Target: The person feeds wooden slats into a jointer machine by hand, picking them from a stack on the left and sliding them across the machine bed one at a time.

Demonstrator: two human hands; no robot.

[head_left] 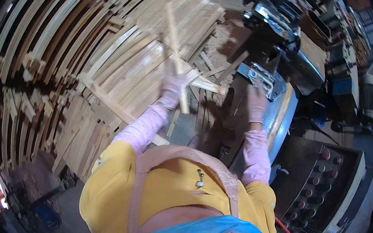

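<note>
My left hand (172, 88), in a pale knitted glove, is closed around a long, thin wooden strip (174, 30). The strip tilts up and away over the stacked boards, its near end below my hand, and its far part is smeared by motion. On the right my right hand (256, 105), gloved too, reaches over the machine's blue-edged table (288, 114). Its fingers look stretched out, somewhat blurred, beside a metal guide (264, 79), and I see nothing held in them. Another wooden strip (282, 108) lies along the table to the right of that hand.
Stacked boards (127, 70) fill the left, with rows of longer wooden pieces (35, 30) beyond. Loose offcuts (210, 86) lie between the stacks and the machine. A control panel with several round buttons (317, 179) stands at right, near a ribbed motor (369, 98).
</note>
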